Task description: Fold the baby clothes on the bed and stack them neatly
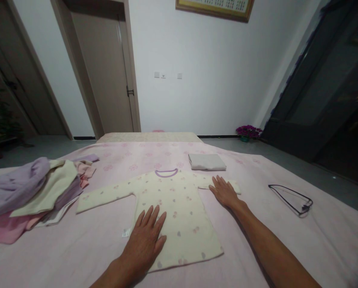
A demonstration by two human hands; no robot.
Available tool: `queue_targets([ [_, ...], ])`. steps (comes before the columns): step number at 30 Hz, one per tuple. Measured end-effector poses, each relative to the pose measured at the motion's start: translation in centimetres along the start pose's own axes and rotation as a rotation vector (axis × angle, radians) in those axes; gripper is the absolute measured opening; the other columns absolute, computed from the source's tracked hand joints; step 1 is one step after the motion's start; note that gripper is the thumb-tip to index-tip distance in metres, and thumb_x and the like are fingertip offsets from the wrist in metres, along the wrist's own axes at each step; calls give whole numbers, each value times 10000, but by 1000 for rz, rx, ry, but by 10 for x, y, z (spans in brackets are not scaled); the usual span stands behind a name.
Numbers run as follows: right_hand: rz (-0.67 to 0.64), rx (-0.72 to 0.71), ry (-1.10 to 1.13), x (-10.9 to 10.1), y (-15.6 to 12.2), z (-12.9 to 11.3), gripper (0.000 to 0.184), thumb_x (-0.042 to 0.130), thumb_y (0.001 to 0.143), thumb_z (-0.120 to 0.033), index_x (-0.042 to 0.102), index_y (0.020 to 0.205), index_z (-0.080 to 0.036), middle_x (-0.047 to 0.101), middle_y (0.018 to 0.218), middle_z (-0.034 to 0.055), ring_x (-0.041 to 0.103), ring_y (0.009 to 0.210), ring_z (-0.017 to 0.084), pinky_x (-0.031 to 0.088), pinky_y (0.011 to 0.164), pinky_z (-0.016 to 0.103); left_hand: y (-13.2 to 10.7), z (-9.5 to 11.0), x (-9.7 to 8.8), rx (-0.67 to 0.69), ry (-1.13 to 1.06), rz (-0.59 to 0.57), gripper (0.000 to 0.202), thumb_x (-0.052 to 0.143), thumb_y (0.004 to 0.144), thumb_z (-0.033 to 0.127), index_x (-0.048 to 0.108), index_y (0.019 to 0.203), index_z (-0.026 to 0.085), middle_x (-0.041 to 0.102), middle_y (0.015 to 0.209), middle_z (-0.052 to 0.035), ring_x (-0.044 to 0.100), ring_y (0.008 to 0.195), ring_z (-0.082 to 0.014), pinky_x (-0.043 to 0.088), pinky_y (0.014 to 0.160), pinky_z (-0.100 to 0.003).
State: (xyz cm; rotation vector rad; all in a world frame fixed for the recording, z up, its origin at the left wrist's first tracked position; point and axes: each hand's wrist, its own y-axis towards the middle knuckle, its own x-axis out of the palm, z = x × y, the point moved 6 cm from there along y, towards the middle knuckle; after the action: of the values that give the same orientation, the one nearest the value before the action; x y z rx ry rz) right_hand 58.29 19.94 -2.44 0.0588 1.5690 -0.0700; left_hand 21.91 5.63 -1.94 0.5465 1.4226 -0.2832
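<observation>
Pink cloth (103,228) bears the shirt (175,212), white wall (212,80) beyond.

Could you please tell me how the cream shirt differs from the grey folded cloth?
The shirt lies spread flat, sleeves out; the cloth is folded into a compact rectangle. The shirt has a scattered print and purple neckline; the cloth looks plain grey. The shirt has the left hand on its body and the right hand on a sleeve; neither hand touches the cloth. Both lie on the pink sheet.

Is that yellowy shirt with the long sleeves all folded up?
No, the shirt lies spread out on the pink sheet, its sleeves stretched to either side.
</observation>
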Motion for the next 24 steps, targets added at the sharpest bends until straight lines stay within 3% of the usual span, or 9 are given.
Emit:
queue_targets([
  [4,126,66,-32,-4,-5,24,614,289,1013,-468,391,1508,-120,325,1585,162,276,1467,290,207,1177,470,0,-1,0,0,-13,10,584,462,972,437,357,1528,294,287,1606,-87,284,1475,-313,295,1176,-525],
  [7,292,-62,14,-11,-17,22,464,354,1005,-374,590,1350,-171,537,1443,125,463,1339,257,323,1124,419,0,-1,1,-2,-21,4,586,466,971,430,359,1529,285,289,1603,-97,276,1476,-322,291,1174,-539],
  [9,331,-191,49,-16,-25,16,397,382,996,-315,649,1272,-213,610,1359,92,529,1251,230,385,1070,379,0,-1,2,-3,-20,0,582,462,971,438,372,1523,279,295,1599,-105,280,1473,-332,296,1168,-551],
  [12,270,-295,5,-25,-27,6,390,396,981,-230,638,1287,-232,626,1319,89,553,1181,228,423,995,359,0,-1,1,2,-15,15,567,451,975,444,386,1516,288,306,1597,-95,292,1469,-328,304,1165,-543],
  [17,146,-324,-170,-43,-20,-9,417,384,970,-142,608,1305,-250,637,1191,112,573,1032,239,417,824,322,-2,0,-3,11,-6,34,562,445,978,437,383,1517,293,314,1596,-83,304,1466,-316,309,1167,-525],
  [24,188,-352,-224,-47,-20,-5,362,409,985,-180,651,1239,-272,639,1085,90,557,983,224,354,806,315,-2,0,-1,15,-10,30,564,451,977,437,393,1513,272,311,1592,-105,298,1467,-321,313,1164,-541],
])
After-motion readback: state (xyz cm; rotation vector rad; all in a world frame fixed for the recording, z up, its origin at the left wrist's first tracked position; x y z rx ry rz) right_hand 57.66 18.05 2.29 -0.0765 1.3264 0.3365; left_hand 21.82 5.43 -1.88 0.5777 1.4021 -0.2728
